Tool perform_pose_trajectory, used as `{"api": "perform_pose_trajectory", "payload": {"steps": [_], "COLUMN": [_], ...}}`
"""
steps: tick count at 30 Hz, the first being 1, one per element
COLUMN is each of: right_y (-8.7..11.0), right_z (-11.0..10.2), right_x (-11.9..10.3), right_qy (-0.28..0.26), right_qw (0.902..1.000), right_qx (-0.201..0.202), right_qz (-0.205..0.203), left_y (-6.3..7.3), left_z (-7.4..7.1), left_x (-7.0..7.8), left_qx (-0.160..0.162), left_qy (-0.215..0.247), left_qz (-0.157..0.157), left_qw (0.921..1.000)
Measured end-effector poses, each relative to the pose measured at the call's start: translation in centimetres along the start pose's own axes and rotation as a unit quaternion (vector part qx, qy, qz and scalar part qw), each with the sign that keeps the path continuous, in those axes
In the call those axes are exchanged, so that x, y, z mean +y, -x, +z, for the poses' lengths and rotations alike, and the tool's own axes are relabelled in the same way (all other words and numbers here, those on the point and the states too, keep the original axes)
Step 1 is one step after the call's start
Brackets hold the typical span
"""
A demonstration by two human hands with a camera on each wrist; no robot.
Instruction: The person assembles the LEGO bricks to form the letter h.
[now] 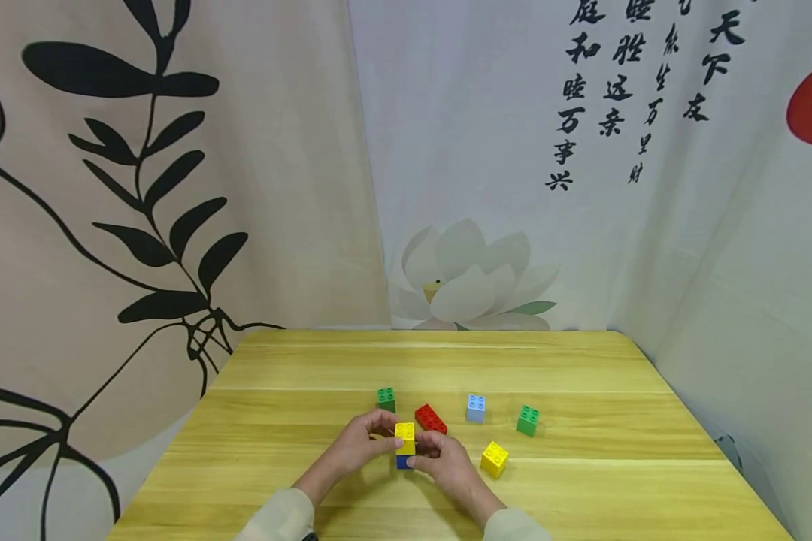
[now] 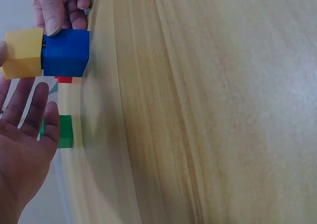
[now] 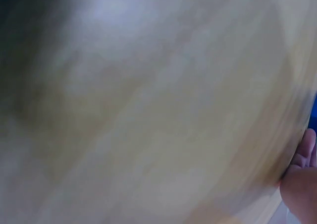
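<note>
Here, bricks (image 1: 495,459) dot a wooden table (image 1: 616,428) before curtains (image 1: 304,188).

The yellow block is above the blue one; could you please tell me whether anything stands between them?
Nothing visible does: the left-wrist view shows only a narrow gap between the yellow block and blue block. The left hand holds the former, the right hand the latter.

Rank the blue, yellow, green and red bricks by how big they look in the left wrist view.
1. Blue brick and yellow brick, too alike to rank
2. Green brick, partly hidden
3. Red brick, mostly hidden
</note>
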State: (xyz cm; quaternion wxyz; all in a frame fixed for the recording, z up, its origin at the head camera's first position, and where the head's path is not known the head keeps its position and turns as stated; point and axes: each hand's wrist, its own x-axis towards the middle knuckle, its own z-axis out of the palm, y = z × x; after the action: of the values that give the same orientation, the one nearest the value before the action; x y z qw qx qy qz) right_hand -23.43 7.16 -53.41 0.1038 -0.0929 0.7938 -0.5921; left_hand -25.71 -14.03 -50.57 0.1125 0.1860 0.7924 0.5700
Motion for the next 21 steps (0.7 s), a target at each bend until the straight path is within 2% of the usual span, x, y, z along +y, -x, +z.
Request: {"api": "perform_pose_trajectory", "payload": {"steps": [5, 13, 21], "right_y": [-0.01, -0.06, 0.14], "right_z": [0.08, 0.15, 0.15], "right_x": [0.11, 0.13, -0.04], "right_qy": [-0.001, -0.009, -0.012], "right_qw": [1.0, 0.9999, 0.9999], "right_qx": [0.001, 0.002, 0.002], "right_qz": [0.0, -0.007, -0.009], "left_y": [0.01, 0.08, 0.1], "left_z": [-0.02, 0.08, 0.13], "left_x": [-0.17, 0.21, 0.31], "left_qx": [0.002, 0.0, 0.003], "left_qy": [0.003, -0.018, -0.029], "left_qz": [0.0, 0.01, 0.006], "left_qw": [1.0, 0.9998, 0.9996]}}
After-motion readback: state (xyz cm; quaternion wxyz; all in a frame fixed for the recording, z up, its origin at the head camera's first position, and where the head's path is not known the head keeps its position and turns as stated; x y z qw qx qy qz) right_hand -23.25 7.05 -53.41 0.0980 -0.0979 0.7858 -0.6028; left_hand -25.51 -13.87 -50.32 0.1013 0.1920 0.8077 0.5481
